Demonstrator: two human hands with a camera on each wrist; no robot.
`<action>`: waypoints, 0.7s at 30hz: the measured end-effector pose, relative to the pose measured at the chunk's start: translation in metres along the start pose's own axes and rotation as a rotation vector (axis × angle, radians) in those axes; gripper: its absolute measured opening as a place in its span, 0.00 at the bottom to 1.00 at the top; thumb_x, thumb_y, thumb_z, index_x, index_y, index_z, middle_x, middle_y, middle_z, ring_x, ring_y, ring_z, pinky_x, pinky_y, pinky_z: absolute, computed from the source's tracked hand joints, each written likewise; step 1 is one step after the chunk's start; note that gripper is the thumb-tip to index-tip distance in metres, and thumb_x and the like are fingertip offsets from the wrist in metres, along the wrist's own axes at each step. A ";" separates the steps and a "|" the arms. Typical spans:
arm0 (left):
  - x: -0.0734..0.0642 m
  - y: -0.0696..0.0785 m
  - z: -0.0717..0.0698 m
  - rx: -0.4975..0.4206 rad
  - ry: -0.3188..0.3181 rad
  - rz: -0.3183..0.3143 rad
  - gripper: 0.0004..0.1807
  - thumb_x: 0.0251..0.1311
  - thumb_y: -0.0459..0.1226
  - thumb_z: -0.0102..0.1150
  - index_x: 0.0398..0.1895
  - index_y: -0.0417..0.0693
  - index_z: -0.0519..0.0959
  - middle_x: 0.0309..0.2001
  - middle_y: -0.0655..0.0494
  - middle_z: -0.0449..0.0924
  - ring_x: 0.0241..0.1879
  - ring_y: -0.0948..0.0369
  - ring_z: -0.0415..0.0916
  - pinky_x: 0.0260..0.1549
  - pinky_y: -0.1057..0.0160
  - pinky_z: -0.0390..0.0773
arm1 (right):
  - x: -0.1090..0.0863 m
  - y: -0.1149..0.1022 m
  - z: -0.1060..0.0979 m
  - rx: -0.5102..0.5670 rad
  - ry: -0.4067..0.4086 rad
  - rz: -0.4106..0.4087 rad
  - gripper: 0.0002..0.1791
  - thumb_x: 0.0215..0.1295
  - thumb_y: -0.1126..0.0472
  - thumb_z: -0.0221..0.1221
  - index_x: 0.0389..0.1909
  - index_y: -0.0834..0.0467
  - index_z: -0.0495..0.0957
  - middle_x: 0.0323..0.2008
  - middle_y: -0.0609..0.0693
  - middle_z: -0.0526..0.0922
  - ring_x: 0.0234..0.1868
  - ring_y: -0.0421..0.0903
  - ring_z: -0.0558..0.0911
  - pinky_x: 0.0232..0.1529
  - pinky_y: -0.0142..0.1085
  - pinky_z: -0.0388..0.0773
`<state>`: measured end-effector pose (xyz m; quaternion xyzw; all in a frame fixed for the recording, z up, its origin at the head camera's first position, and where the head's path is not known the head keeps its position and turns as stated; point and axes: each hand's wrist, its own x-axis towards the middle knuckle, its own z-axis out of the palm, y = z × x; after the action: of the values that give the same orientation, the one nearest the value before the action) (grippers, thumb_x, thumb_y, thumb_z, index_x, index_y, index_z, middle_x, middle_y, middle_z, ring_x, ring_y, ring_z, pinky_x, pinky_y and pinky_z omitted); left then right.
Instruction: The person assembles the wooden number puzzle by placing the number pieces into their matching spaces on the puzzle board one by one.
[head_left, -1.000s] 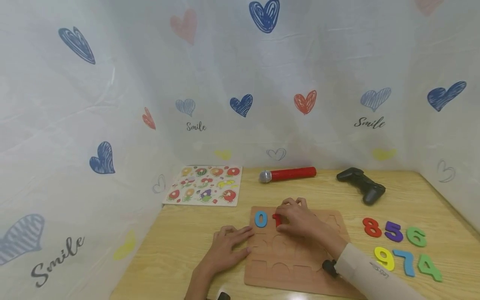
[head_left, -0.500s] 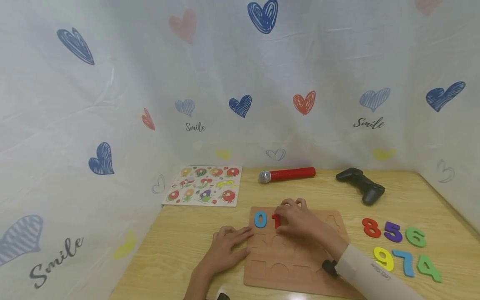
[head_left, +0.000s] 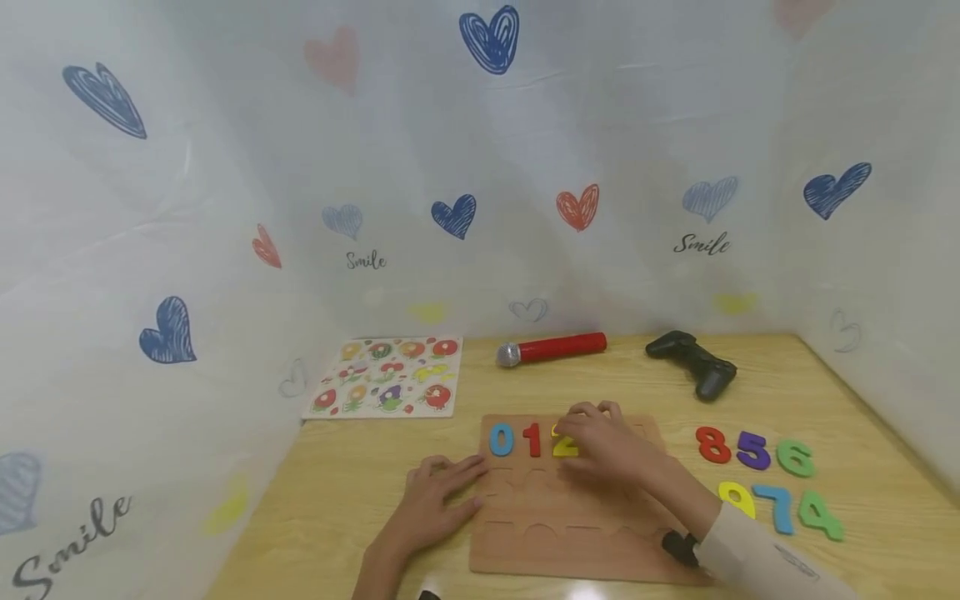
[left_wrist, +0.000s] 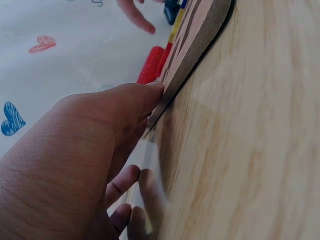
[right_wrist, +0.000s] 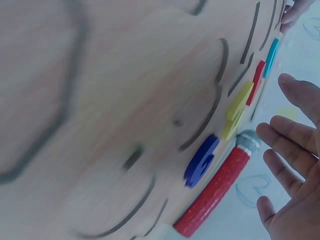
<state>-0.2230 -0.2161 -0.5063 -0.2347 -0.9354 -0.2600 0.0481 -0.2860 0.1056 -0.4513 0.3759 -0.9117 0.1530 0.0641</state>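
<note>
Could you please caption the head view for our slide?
Left hand touches the number board; right hand partly hides the yellow 2.

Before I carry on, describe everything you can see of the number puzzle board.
The number puzzle board is a thin, brown, wood-like panel with rounded corners and shallow outlines in rows. It lies flat on the table. Its top row holds the blue 0, red 1, yellow 2 and a dark blue number, apparently 3; lower outlines are bare where visible. The left hand touches its left edge, and the right hand hangs over the top row, hiding part of it.
</note>
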 end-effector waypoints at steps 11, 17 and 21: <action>-0.003 -0.001 0.000 -0.013 -0.012 -0.030 0.26 0.68 0.56 0.56 0.68 0.66 0.75 0.70 0.70 0.68 0.61 0.55 0.60 0.52 0.45 0.58 | -0.033 0.012 -0.003 -0.016 0.101 -0.009 0.15 0.58 0.55 0.72 0.45 0.53 0.85 0.47 0.47 0.85 0.55 0.53 0.75 0.53 0.63 0.57; -0.003 -0.001 0.000 -0.020 -0.010 -0.033 0.26 0.68 0.56 0.56 0.68 0.67 0.75 0.70 0.70 0.68 0.61 0.56 0.59 0.52 0.45 0.58 | -0.047 0.017 -0.007 -0.034 0.057 0.052 0.19 0.59 0.51 0.71 0.49 0.55 0.84 0.47 0.45 0.85 0.56 0.53 0.73 0.55 0.63 0.56; -0.002 -0.001 0.002 -0.014 -0.005 -0.030 0.26 0.68 0.57 0.56 0.68 0.68 0.75 0.70 0.71 0.68 0.60 0.57 0.59 0.51 0.45 0.58 | -0.058 0.020 -0.012 -0.042 0.067 0.059 0.19 0.59 0.51 0.71 0.49 0.56 0.84 0.47 0.47 0.85 0.57 0.53 0.73 0.54 0.63 0.56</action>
<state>-0.2214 -0.2170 -0.5086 -0.2215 -0.9371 -0.2669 0.0402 -0.2586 0.1616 -0.4582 0.3419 -0.9228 0.1481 0.0979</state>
